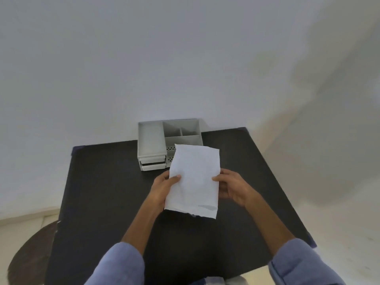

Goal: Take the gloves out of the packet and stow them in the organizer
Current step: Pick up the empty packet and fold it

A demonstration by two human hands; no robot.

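Note:
A flat white paper packet [195, 179] is held upright above the black table [107, 192], its top edge covering the organizer's front right. My left hand [163, 187] grips its left edge with the thumb on the front. My right hand [231, 187] grips the right edge the same way. The packet's bottom edge looks torn and ragged. No gloves show; whatever is inside is hidden. The grey organizer [151, 140] stands at the table's far edge against the wall, with open top compartments and two small drawers at its front left.
A white wall rises right behind the organizer. A dark round stool or mat [30, 256] lies on the floor at the lower left, beside the table. Pale floor shows to the right of the table.

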